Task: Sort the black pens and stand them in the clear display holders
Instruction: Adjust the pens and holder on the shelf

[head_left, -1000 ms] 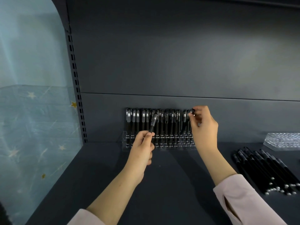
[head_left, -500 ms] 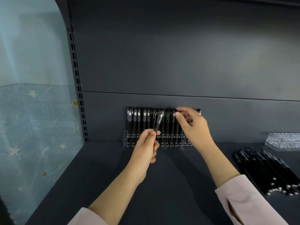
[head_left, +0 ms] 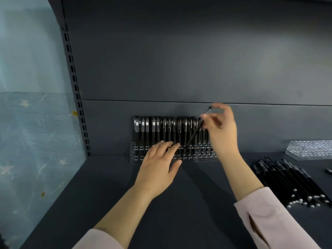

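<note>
Pens are the business here: one black pen is pinched near its upper end by the right hand, fingers closed on it, and it slants down and to the left so its lower tip sits at the clear holder among the standing row of pens. The left hand holds nothing; it lies flat and spread, fingertips touching the front of the holder, apparently steadying it. A loose pile of pens lies on the shelf to the right, with a second clear holder behind it.

Such a pen looks light, stiff and smooth, so a light pinch should do. Holding near the top gives leverage to bring it upright, though a slick barrel may twist between the fingers. The holder looks light too and could slide or tip under a sideways push, which a hand braced against it would guard against. Neighbouring pens stand close, and a slanted pen could knock them.
</note>
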`<state>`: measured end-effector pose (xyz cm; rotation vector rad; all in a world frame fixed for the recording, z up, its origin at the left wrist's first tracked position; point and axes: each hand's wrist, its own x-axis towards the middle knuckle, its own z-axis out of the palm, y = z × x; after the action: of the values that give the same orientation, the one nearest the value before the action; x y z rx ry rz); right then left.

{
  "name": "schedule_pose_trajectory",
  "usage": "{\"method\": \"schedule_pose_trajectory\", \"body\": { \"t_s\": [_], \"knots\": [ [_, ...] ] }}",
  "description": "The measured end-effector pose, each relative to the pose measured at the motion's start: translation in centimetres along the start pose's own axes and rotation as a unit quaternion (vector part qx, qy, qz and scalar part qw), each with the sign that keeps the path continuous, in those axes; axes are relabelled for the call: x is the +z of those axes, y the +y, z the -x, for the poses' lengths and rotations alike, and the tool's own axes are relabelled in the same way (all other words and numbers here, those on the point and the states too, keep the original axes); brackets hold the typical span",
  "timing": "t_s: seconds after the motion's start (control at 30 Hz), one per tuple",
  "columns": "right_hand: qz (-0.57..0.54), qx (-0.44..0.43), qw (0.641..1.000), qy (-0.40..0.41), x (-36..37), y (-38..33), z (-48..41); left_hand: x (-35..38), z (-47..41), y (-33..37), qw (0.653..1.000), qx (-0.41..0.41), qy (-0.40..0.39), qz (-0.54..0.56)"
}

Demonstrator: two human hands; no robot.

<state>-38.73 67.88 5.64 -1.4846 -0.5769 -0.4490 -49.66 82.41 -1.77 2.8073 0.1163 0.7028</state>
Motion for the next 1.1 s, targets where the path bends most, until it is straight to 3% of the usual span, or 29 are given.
{"method": "schedule_pose_trajectory", "body": {
  "t_s": [0.1, 0.2, 0.57, 0.8, 1.1],
  "knots": [
    [0.05, -0.038, 0.996, 0.061, -1.8, 0.9, -0.7, 0.9, 0.1, -0.6, 0.996, -0.018, -0.067, -0.048],
    [0.081, -0.053, 0.993, 0.062, -2.2, 1.9, -0.8, 1.3, 0.0, -0.7, 0.994, -0.029, -0.074, -0.072],
    [0.162, -0.068, 0.984, 0.001, -1.7, 3.4, -0.7, 1.3, 0.1, -0.5, 0.992, -0.028, -0.058, -0.11],
    [0.294, -0.082, 0.947, -0.103, -1.4, 5.4, -1.1, 1.3, 0.0, -0.8, 0.993, -0.018, -0.058, -0.102],
    [0.299, -0.028, 0.941, -0.157, -3.7, 4.2, -1.7, 0.2, 0.0, 1.2, 0.993, -0.036, -0.06, -0.092]
  ]
}}
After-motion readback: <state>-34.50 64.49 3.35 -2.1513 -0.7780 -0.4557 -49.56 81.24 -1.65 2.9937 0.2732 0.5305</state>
